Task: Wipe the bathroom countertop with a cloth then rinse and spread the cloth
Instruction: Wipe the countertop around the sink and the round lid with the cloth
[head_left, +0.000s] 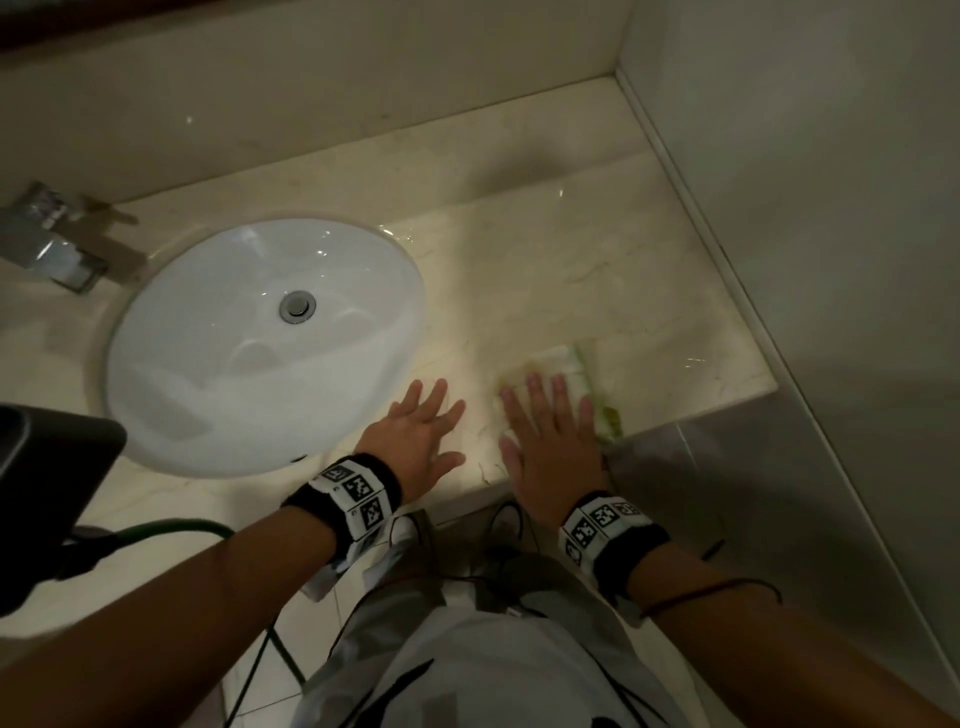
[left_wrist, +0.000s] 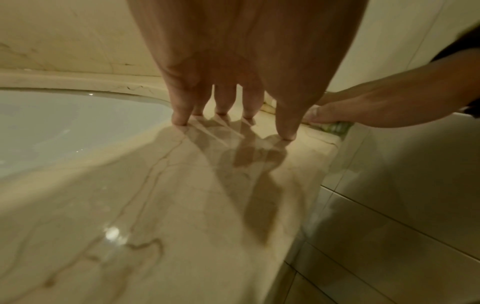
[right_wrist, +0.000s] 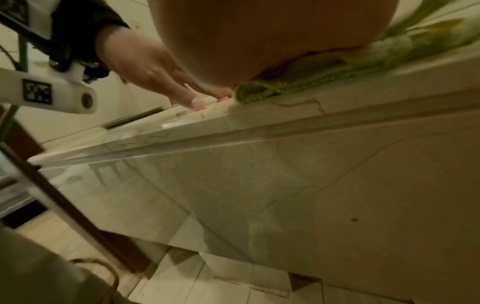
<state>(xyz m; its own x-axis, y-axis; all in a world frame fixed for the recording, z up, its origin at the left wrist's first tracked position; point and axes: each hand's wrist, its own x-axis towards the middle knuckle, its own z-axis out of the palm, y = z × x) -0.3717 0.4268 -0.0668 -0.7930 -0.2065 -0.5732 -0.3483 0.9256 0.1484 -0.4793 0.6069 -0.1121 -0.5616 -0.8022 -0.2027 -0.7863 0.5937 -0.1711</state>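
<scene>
Both hands lie flat on the countertop (head_left: 571, 270), lower centre of the head view: right hand (head_left: 550, 447) presses straight fingers on the green-white cloth (head_left: 574, 364); left hand (head_left: 421, 436) rests splayed beside the sink (head_left: 208, 338).

Cloth (head_left: 571, 374) partly under right hand (head_left: 550, 441)

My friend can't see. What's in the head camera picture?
A right hand presses a green-and-white cloth flat on a shiny beige countertop. The left hand rests open beside it, near a white sink.
</scene>
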